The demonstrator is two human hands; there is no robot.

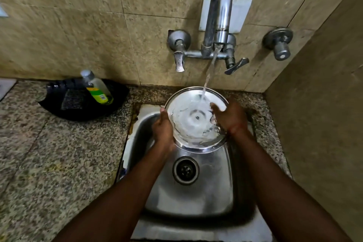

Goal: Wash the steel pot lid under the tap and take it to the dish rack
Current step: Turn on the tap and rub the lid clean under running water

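A round steel pot lid [193, 122] is held inner side up over the steel sink [212, 188], tilted slightly toward me. Water runs from the chrome tap [219, 12] onto the lid's far part and spreads over it. My left hand [164, 126] grips the lid's left rim, thumb on the edge. On the right side of the lid my right hand [228, 117] lies flat against its wet inner surface, fingers together. No dish rack is in view.
On the speckled stone counter to the left, a black tray [59, 108] holds a dish-soap bottle [97, 88] and a scrub pad [71, 100]. The drain [185, 170] sits mid-sink. Tiled walls close in behind and on the right, with a valve knob [280, 45].
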